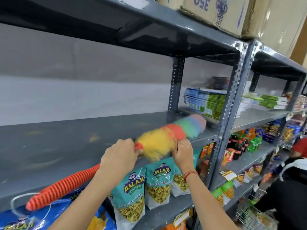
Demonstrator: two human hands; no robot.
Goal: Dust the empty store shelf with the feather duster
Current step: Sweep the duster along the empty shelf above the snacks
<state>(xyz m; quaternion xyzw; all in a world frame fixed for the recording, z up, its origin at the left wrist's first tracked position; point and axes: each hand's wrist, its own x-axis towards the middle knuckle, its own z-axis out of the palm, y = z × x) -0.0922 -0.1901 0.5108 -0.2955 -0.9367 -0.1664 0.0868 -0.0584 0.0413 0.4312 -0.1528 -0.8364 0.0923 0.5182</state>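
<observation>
The feather duster [167, 136] has a fluffy head banded yellow, orange, green, blue and pink, and a ribbed orange handle running down to the lower left. Its head lies blurred across the front right part of the empty grey shelf [69, 143]. My left hand [119, 155] is closed round the handle just behind the head. My right hand [181, 152] pinches the yellow fluff at the shelf's front edge. A white loop cord hangs from the handle's end.
Teal Balaji snack bags [156, 181] fill the shelf below. Stacked notebooks [206, 102] lie right of the perforated upright [176, 87]. Cardboard boxes [232, 12] sit on top. Soda bottles [239, 145] and a person in black [289, 193] are at the right.
</observation>
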